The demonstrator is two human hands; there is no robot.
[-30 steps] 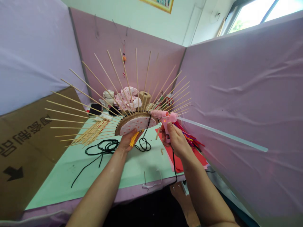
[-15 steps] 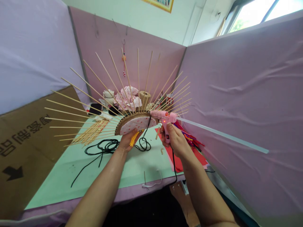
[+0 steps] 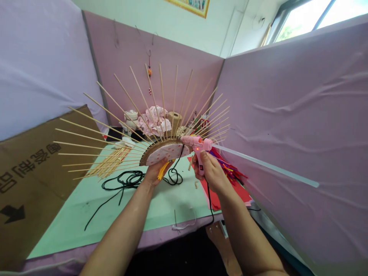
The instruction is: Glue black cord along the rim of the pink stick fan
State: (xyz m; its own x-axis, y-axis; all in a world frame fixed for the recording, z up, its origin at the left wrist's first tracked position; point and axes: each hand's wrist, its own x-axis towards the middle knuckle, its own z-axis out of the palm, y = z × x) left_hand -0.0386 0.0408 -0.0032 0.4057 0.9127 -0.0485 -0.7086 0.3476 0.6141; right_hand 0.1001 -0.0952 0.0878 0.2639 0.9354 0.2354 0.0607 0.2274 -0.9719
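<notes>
My left hand (image 3: pixel 156 171) grips from below a half-round piece (image 3: pixel 165 152) covered in pink-dotted white cloth, with a brown rim. Thin wooden sticks (image 3: pixel 123 115) fan outward from that rim. A yellow tassel (image 3: pixel 163 169) hangs by my left fingers. My right hand (image 3: pixel 211 168) is wrapped around the handle of a pink hot glue gun (image 3: pixel 198 143), its small light glowing orange. The gun's nozzle is at the right part of the rim; whether it touches cannot be told. A long clear glue stick (image 3: pixel 267 165) juts from its back. Black cord (image 3: pixel 181 153) crosses the cloth.
Coiled black cord (image 3: pixel 129 179) and loose wooden sticks (image 3: pixel 110 163) lie on the green tabletop (image 3: pixel 86 214). Red sheets (image 3: pixel 237 193) and colourful strips (image 3: pixel 230 168) are at the right. Behind stand a twine spool (image 3: pixel 174 119), crumpled pink cloth (image 3: pixel 153 119) and a white jar (image 3: pixel 131 117). Cardboard (image 3: pixel 51 161) leans left.
The stick fan has turned slightly, its upper sticks now leaning further right. The glue gun stays at the rim, shifted slightly left in the view. Both hands keep their grips.
</notes>
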